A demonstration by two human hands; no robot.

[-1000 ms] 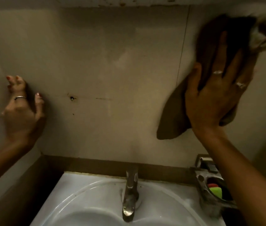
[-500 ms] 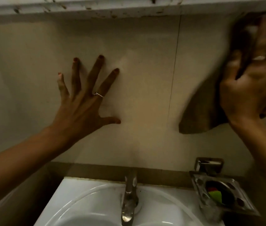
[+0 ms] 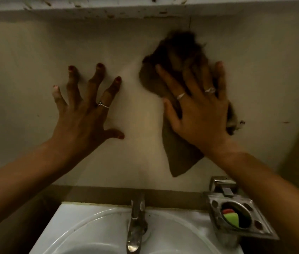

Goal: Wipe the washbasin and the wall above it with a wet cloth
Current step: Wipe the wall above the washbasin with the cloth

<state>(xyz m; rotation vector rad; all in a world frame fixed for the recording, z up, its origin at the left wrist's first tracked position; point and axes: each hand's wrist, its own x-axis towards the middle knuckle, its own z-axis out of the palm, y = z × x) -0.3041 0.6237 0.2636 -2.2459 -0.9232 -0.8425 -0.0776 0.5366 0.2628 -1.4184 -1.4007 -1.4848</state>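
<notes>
**Two hands flat on the wall, cloth under the right**

Both of your hands were pressed against the pale beige tiled wall [image 3: 35, 57] above the basin. Your left hand [image 3: 82, 116], left of the frame's centre, was spread wide open with fingers fanned and fingertips on the tile; it held nothing. A thin silver ring showed on one finger, and the nails were painted red.

Your right hand [image 3: 198, 114], right of centre, lay flat and open-palmed over the dark brown cloth [image 3: 179, 154], pinning it to the wall rather than gripping it. The cloth bunched above your fingers toward the upper middle of the frame, where it was blurred, and a pointed corner hung down below your wrist. Two rings showed on that hand.

At the bottom centre sat the white ceramic washbasin [image 3: 93, 226], with the worn chrome tap [image 3: 135, 224] rising from its back edge. Lower right, just beside the basin, a square metal holder [image 3: 240, 219] was mounted on the wall, with something green and red inside its round opening. Along the top edge ran a chipped white ledge [image 3: 108, 6].
</notes>
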